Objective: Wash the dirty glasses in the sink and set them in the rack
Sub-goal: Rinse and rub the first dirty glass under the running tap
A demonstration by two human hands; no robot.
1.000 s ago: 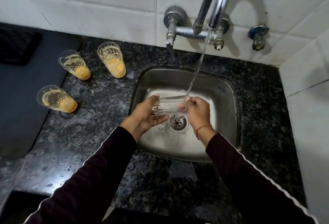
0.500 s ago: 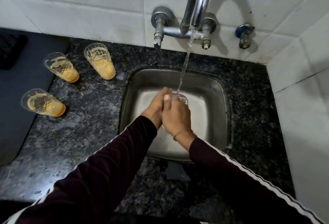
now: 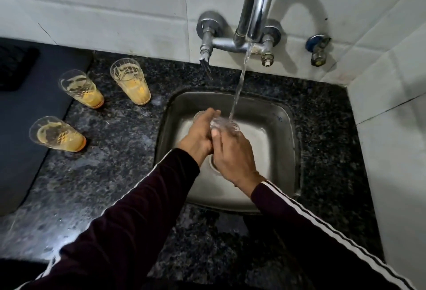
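Over the steel sink [image 3: 285, 133], both my hands close around a clear glass [image 3: 224, 125]. My left hand [image 3: 200, 135] grips its left side and my right hand [image 3: 232, 156] wraps it from the near side, hiding most of it. Water from the tap [image 3: 255, 13] falls onto the glass rim. Three dirty glasses with orange dregs stand on the counter to the left: one at the back [image 3: 131, 82], one beside it [image 3: 80, 89], one nearer [image 3: 57, 134].
Black granite counter [image 3: 115, 174] surrounds the sink. A dark mat [image 3: 27, 128] lies at the far left with a black grid piece [image 3: 13, 68] on it. Tiled walls rise behind and at the right, with a small valve [image 3: 319, 50] on the back wall.
The glass lay sideways between my spread hands a second ago. Both hands have since closed together around it under the stream, and the view has shifted slightly.
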